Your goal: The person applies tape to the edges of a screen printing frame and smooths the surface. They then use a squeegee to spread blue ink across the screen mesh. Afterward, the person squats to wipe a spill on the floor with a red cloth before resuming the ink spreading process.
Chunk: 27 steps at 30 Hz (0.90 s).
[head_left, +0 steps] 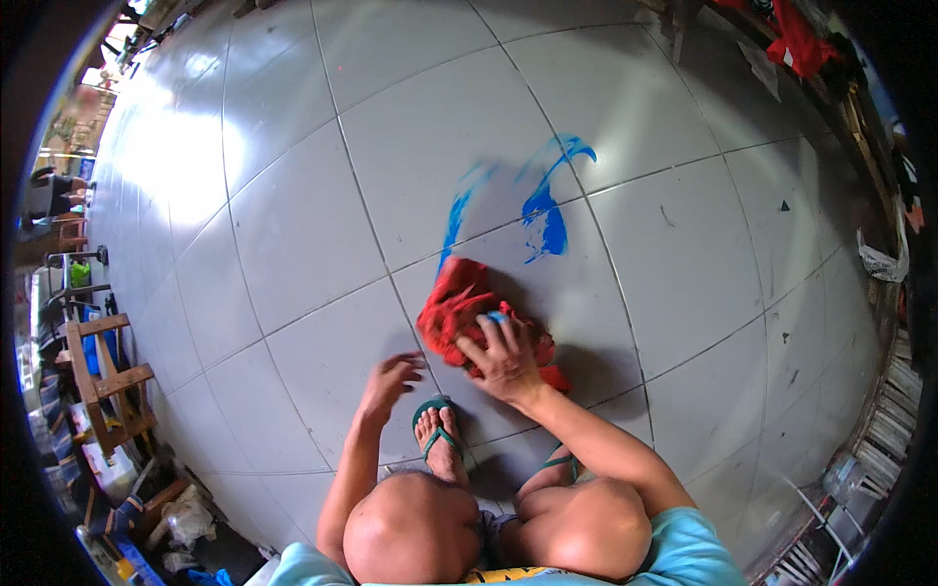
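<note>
My right hand [503, 356] grips a crumpled red cloth [449, 303] on the tiled floor, with a small patch of blue at its fingers. My left hand [396, 376] hangs a little left of the cloth, empty, fingers apart and slightly curled. Blue smears [547, 220] of what looks like paint mark the grey tiles beyond the cloth, one streak reaching down to its top edge. My feet [435, 435] in green flip-flops are below my hands, under my bent knees.
Wooden frames [107, 376] and assorted clutter line the left side. At the right edge are a white plastic bag [884, 254] and a stack of slats [889, 420]. Red fabric [796, 44] hangs at the upper right. Grey tiles [293, 195] stretch between these sides.
</note>
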Available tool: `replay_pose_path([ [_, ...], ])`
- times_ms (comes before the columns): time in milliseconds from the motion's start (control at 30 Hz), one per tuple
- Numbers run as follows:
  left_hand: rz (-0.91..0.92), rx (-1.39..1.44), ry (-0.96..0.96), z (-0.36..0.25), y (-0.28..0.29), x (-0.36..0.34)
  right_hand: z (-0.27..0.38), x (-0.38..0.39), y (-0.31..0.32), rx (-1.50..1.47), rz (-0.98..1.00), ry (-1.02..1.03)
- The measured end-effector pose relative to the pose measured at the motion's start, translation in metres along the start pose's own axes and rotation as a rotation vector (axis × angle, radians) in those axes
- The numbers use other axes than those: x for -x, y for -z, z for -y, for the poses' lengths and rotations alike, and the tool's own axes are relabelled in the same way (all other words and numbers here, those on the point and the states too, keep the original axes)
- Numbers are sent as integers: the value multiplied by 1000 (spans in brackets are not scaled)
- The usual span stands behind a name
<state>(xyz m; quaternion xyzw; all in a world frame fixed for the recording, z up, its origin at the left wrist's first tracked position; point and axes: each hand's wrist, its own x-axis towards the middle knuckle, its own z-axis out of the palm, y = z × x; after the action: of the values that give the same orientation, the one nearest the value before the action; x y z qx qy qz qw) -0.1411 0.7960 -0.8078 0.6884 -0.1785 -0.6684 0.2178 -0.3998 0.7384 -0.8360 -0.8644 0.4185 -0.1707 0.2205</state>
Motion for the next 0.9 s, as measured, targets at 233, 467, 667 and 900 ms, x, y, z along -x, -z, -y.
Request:
replay_pose_path([
  [233,-601,299,-339,-57,16,-24,-25,-104,-101,226,-84,218],
  [467,-744,328,-490,-84,87,42,-151,-294,-23,410,-286,-58],
  [667,-826,579,-237,-75,26,20,-46,-266,-98,207,-110,168],
  [900,-1038,554,-365,-56,72,39,-134,-116,-5,204,-120,185],
])
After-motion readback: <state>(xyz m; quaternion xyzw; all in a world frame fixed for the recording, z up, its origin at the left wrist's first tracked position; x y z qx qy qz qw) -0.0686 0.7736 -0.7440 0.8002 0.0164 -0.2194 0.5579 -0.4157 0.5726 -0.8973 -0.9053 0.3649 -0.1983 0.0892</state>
